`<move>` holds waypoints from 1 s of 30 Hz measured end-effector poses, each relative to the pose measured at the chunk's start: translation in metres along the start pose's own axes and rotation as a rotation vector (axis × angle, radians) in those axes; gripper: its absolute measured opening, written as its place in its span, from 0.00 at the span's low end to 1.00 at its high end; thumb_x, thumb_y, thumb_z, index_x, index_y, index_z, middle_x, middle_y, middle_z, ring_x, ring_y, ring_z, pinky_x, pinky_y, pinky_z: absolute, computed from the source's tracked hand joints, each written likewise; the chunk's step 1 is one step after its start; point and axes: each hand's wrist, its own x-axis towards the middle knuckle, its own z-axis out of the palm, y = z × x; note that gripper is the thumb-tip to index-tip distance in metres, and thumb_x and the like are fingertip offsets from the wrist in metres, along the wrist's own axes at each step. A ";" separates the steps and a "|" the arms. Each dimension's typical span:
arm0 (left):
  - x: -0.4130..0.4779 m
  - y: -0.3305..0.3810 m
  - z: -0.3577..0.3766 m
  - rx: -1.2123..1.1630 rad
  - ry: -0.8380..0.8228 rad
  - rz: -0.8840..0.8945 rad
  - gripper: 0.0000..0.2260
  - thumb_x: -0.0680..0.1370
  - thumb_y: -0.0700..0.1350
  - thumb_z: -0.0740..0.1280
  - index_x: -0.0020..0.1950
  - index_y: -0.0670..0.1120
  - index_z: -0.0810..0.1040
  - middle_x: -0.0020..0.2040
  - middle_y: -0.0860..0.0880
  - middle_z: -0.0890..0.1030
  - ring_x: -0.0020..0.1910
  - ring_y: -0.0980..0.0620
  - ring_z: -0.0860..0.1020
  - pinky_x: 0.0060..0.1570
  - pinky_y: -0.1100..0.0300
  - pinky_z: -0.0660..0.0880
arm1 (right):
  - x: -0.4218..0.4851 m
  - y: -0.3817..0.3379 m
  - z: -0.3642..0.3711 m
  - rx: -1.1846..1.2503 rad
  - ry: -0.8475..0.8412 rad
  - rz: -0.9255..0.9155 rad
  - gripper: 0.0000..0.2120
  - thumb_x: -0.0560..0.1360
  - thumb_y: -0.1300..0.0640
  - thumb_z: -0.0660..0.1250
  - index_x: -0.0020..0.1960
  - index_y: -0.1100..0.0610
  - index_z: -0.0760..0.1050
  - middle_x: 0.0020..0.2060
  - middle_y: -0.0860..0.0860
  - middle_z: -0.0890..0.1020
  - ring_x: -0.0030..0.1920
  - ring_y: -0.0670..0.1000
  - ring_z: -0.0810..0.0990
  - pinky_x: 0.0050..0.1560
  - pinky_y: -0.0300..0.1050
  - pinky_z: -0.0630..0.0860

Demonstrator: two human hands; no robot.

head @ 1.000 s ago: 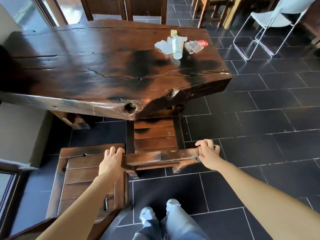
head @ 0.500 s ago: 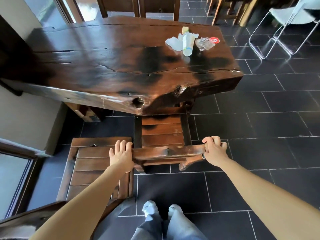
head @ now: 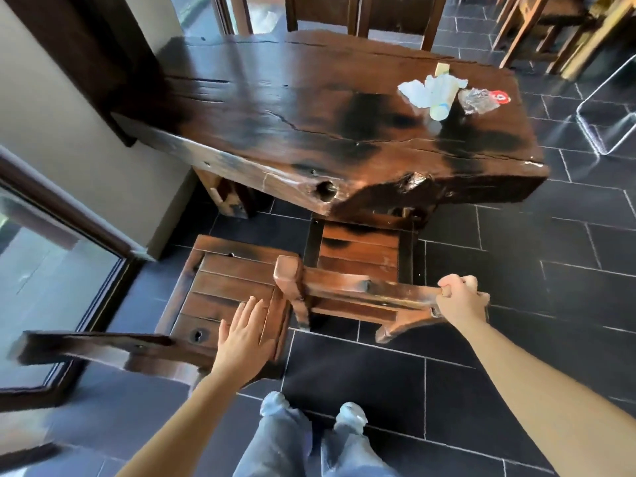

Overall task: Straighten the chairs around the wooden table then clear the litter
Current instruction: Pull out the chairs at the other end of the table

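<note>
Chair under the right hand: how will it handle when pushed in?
Likely heavy: the chair is thick solid wood. Rigid, so no flex. The right hand grips the top rail only, so it may tip or twist rather than slide.

we stand at near edge of surface [head: 292, 108]. right chair [head: 358, 249] before us, seat partly under that edge; our right grip [head: 459, 299] on right end of its back rail. left chair [head: 227, 284] just beside it, our left grip [head: 246, 339] over seat's right edge. litter [head: 438, 105] on surface's far right corner. far chair [head: 358, 12] behind surface.
</note>
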 end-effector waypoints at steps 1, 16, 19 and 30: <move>-0.006 -0.011 -0.006 -0.006 0.036 -0.020 0.31 0.77 0.47 0.62 0.77 0.51 0.50 0.79 0.52 0.48 0.78 0.50 0.45 0.75 0.45 0.45 | 0.002 0.002 0.000 -0.030 -0.007 -0.012 0.12 0.78 0.61 0.59 0.59 0.52 0.74 0.63 0.56 0.68 0.60 0.63 0.66 0.53 0.53 0.71; 0.040 -0.188 -0.101 0.077 0.058 0.073 0.29 0.78 0.49 0.62 0.76 0.55 0.52 0.78 0.52 0.48 0.78 0.49 0.45 0.73 0.41 0.44 | -0.057 -0.087 0.022 -0.180 0.066 0.024 0.16 0.75 0.56 0.64 0.63 0.55 0.73 0.57 0.60 0.79 0.60 0.63 0.73 0.61 0.54 0.69; 0.068 -0.227 -0.120 0.144 0.035 0.095 0.29 0.78 0.49 0.61 0.76 0.55 0.53 0.79 0.52 0.49 0.78 0.49 0.45 0.73 0.40 0.45 | -0.116 -0.144 0.069 0.113 0.118 -0.132 0.16 0.74 0.63 0.65 0.62 0.59 0.74 0.61 0.58 0.76 0.63 0.60 0.72 0.62 0.54 0.69; 0.040 -0.382 -0.126 0.263 -0.126 -0.021 0.13 0.74 0.48 0.64 0.57 0.51 0.77 0.62 0.48 0.78 0.63 0.45 0.73 0.60 0.53 0.72 | -0.276 -0.244 0.153 0.096 -0.353 -0.396 0.13 0.81 0.45 0.51 0.61 0.46 0.70 0.56 0.46 0.78 0.55 0.52 0.78 0.53 0.50 0.72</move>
